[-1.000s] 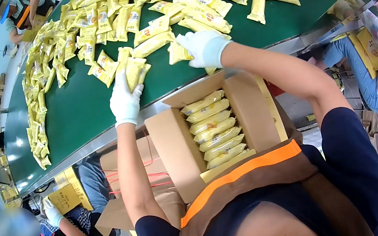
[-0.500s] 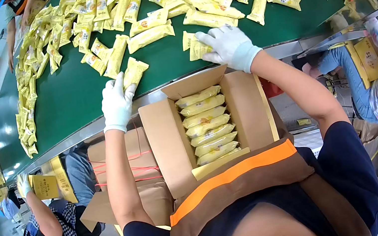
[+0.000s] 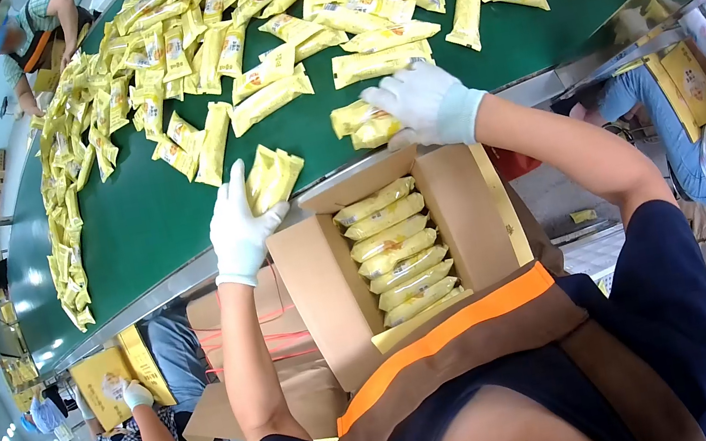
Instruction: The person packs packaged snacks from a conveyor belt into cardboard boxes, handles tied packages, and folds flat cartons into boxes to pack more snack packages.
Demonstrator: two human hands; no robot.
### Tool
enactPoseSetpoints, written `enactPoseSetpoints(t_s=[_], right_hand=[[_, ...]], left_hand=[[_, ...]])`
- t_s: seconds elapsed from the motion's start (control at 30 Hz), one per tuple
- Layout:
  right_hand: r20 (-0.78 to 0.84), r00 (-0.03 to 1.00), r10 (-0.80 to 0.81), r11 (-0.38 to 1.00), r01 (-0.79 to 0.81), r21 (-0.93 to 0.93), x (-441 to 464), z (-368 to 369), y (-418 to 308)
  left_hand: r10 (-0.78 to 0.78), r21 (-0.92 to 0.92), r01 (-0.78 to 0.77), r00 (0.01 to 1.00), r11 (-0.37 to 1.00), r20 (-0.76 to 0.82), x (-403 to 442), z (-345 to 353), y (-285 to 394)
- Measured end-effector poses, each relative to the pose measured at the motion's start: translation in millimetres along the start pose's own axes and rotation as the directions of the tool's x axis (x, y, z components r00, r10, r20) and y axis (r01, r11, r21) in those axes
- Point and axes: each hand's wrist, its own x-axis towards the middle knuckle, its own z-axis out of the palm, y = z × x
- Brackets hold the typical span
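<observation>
My left hand (image 3: 244,235), in a white glove, grips yellow wrapped packets (image 3: 277,177) between thumb and fingers at the belt's near edge. They look like two, side by side. My right hand (image 3: 427,102), also gloved, has its fingers closed over two more yellow packets (image 3: 362,122) just above the belt edge. Below and between my hands stands an open cardboard box (image 3: 315,270) with its flaps spread. Inside it a row of yellow packets (image 3: 397,246) lies stacked from back to front. The fingertips of my right hand are partly hidden behind the packets.
A green conveyor belt (image 3: 146,224) carries a large heap of yellow packets (image 3: 264,38). Red-strapped cardboard (image 3: 237,312) lies left of the box. A person at lower left handles a yellow carton (image 3: 104,387). Other people work at upper left and right.
The view has shifted a little. My left hand now holds what looks like two packets where one showed before. Two packets are now plainly visible under my right hand, nearer the box.
</observation>
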Motion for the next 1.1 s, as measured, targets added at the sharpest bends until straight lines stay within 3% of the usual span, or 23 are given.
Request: enactPoseSetpoints(t_s=[0.1,0.13,0.2,0.27,0.3,0.33,0.37,0.4,0.47,0.5,0.57,0.63,0.73,0.77,0.8,0.87,0.9,1.0,1.07,1.1], right_hand=[[0.176,0.972,0.153,0.973,-0.179,0.147,-10.8,-27.4,12.5],[0.128,0.977,0.173,0.950,-0.200,0.242,-11.0,-34.0,21.2],[0.043,0.972,0.230,0.874,-0.226,0.431,-1.1,-43.3,47.5],[0.156,0.942,0.297,0.741,-0.330,0.585,29.4,-64.3,94.5],[0.098,0.932,0.350,0.640,-0.315,0.701,39.9,-49.3,114.7],[0.044,0.912,0.408,0.531,-0.276,0.801,46.2,-34.9,127.9],[0.311,0.923,0.226,0.574,-0.384,0.723,50.9,-49.9,127.2],[0.241,0.940,0.243,0.600,-0.341,0.724,48.3,-35.2,119.9],[0.298,0.938,0.176,0.714,-0.331,0.618,43.7,-33.4,112.3],[0.432,0.870,0.239,0.649,-0.474,0.595,34.2,-41.9,95.6],[0.252,0.941,0.224,0.829,-0.320,0.459,22.8,-30.7,85.3],[0.158,0.966,0.203,0.900,-0.248,0.359,17.9,-31.4,74.6],[-0.100,0.995,-0.016,0.999,0.019,0.031,9.2,-32.5,56.4],[-0.180,0.978,-0.101,0.995,0.103,-0.002,8.5,-26.9,50.6],[-0.138,0.988,-0.076,0.997,0.077,0.004,6.9,-24.2,43.4],[-0.148,0.986,-0.081,0.994,0.091,0.062,8.7,-20.7,42.8],[-0.144,0.987,-0.076,0.993,0.089,0.083,9.6,-19.1,48.1],[-0.030,1.000,-0.009,0.993,0.012,0.117,12.0,-29.7,44.5],[-0.013,0.999,0.037,0.995,-0.036,0.097,6.4,-34.5,37.8],[-0.091,0.995,0.039,0.995,-0.030,0.093,1.8,-39.0,36.1]], left_hand=[[0.112,-0.118,-0.130,0.983,0.984,-0.147,37.0,-8.2,7.7],[0.115,-0.172,-0.130,0.989,0.976,-0.095,55.9,-14.5,11.2],[0.218,-0.083,-0.219,0.976,0.972,-0.023,91.9,-18.0,14.3],[0.166,-0.019,-0.165,0.973,0.986,0.158,121.5,-17.2,20.7],[0.201,-0.100,-0.186,0.965,0.977,0.167,131.4,-3.6,10.6],[0.201,-0.314,-0.130,0.959,0.940,0.202,137.9,10.9,1.8],[0.247,-0.294,-0.193,0.956,0.936,0.159,139.0,17.4,1.6],[0.291,-0.265,-0.252,0.949,0.931,0.121,135.6,21.1,-3.0],[0.305,0.087,-0.312,0.949,0.946,0.083,110.7,8.9,22.2],[0.299,0.092,-0.306,0.951,0.948,0.081,102.9,9.1,28.1],[0.289,0.110,-0.292,0.956,0.950,0.047,90.8,14.2,34.7],[0.241,0.111,-0.244,0.970,0.964,0.037,88.0,18.0,38.2],[0.235,0.138,-0.226,0.971,0.964,-0.047,87.5,22.9,38.8],[0.244,0.155,-0.228,0.965,0.961,-0.092,86.2,22.4,41.2],[0.174,0.112,-0.166,0.982,0.980,-0.067,86.4,22.1,45.8],[0.217,0.097,-0.210,0.974,0.973,-0.060,90.3,25.3,43.7],[0.161,0.089,-0.165,0.986,0.982,0.050,92.3,22.1,46.2],[0.100,0.190,-0.121,0.988,0.974,0.117,90.5,17.6,56.9],[0.064,0.119,-0.076,0.993,0.990,0.101,85.7,20.6,53.9],[0.049,0.083,-0.057,0.994,0.995,0.096,82.9,21.8,52.2]])
